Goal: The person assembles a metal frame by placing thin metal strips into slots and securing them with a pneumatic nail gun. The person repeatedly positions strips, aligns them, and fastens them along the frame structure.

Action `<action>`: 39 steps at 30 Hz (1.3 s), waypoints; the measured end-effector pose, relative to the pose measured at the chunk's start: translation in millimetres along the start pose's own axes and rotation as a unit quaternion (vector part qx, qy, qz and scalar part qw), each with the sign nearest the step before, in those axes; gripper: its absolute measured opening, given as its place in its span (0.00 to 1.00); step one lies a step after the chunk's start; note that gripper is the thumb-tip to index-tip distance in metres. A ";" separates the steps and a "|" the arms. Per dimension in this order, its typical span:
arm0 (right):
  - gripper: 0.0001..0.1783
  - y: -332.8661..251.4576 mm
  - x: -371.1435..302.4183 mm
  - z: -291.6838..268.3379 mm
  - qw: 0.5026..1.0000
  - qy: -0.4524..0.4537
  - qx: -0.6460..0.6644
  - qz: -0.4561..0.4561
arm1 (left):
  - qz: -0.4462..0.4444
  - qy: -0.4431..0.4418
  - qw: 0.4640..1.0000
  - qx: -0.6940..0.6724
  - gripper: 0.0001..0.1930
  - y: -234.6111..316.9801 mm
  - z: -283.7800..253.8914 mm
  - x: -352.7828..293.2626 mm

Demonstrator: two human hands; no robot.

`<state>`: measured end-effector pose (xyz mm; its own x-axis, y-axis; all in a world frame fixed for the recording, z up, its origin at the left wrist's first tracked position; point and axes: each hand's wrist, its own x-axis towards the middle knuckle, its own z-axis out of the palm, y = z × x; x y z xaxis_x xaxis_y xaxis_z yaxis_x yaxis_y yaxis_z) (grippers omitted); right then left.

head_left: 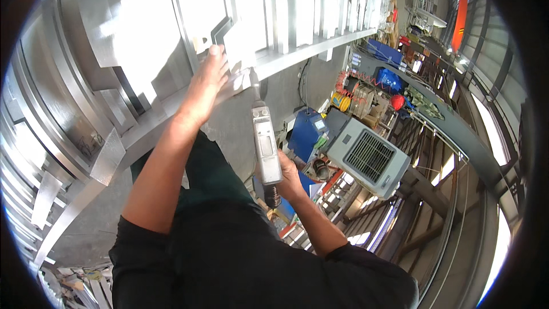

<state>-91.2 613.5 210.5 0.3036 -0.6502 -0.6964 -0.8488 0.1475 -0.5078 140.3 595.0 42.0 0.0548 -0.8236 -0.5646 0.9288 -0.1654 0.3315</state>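
Note:
My left hand (pixel 209 83) reaches up to the edge of a shiny metal frame (pixel 291 54), its fingers stretched out and close together. It appears to rest on the metal, though its exact contact is hard to see. In my right hand (pixel 290 178) is a long silver welding gun (pixel 265 143), gripped near its rear. The gun's thin nozzle points away from me, and its tip is at the frame's near edge, just right of my left hand. A black ribbed hose leaves the gun's back end. Bright glare hides much of the frame's surface.
Grey floor (pixel 286 88) lies beyond the frame edge, with a black cable on it. To the right stand a blue box (pixel 306 131) and a grey machine with a louvred grille (pixel 370 157). A coiled red hose (pixel 346 83) and a red ball-shaped thing (pixel 397 102) are farther off.

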 end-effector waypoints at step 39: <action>0.12 -7.3 28.4 7.9 0.992 -0.046 0.117 0.019 | 0.054 -0.029 0.996 0.062 0.45 6.1 13.7 -11.8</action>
<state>-73.0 599.8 190.5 0.3213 -0.5719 -0.7548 -0.7393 0.3466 -0.5773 140.3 596.3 61.1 0.1263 -0.8699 -0.4768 0.8665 -0.1372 0.4799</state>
